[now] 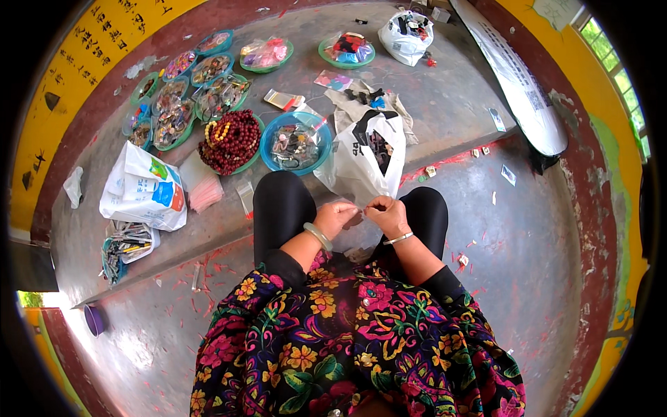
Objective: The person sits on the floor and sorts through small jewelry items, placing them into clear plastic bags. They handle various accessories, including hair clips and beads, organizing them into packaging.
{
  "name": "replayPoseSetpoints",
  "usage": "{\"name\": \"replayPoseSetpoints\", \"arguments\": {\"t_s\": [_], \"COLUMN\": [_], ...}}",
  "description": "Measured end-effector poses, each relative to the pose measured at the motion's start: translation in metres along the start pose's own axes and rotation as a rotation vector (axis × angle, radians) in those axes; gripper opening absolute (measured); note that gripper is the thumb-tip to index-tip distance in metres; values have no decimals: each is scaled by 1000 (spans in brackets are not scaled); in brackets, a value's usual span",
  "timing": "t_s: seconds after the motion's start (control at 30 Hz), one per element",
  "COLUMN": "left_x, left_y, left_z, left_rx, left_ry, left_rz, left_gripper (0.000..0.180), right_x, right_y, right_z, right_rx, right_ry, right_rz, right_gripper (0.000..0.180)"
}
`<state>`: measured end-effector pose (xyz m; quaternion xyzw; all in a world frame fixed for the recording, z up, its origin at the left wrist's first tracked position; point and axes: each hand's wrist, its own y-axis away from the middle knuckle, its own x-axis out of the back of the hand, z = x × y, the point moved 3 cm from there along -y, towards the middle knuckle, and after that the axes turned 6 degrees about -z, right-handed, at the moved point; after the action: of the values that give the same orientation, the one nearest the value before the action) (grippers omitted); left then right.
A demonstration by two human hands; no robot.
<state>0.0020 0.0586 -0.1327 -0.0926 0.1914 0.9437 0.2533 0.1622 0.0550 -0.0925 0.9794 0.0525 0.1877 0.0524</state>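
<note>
Between my knees, my left hand (335, 217) and my right hand (389, 215) meet fingertip to fingertip. Each pinches something too small to make out. An open white plastic bag (340, 167) with dark items inside stands just beyond them. To its left, a blue basin (266, 154) holds small clear packets. Strings of dark red beads (233, 142), with some yellow ones, fill a green basin beside it. A clear flat packet (245, 197) lies near my left knee, and a bundle of pink strips (206, 192) is further left.
Several basins of small packaged trinkets (174, 115) crowd the far left of the raised ledge. A white printed bag (146, 191) stands before a tub of pens (132, 240). Another white bag (406, 42) is at the back. A long white board (517, 83) leans right. Red scraps litter the floor.
</note>
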Motion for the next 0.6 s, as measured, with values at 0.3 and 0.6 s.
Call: {"name": "replayPoseSetpoints", "arguments": {"t_s": [0.3,0.6], "left_x": [1,-6], "left_y": [6,10], "left_z": [17,23], "left_rx": [29,62], "left_ry": [349,292], "left_rz": [43,30], "left_gripper": [22,19], "right_x": [81,228], "right_y": [24,89], "right_z": [-11,98], "right_rx": [47,-180], "right_ry": [-634,269], "right_rz": [146,505], "right_gripper": [6,10]}}
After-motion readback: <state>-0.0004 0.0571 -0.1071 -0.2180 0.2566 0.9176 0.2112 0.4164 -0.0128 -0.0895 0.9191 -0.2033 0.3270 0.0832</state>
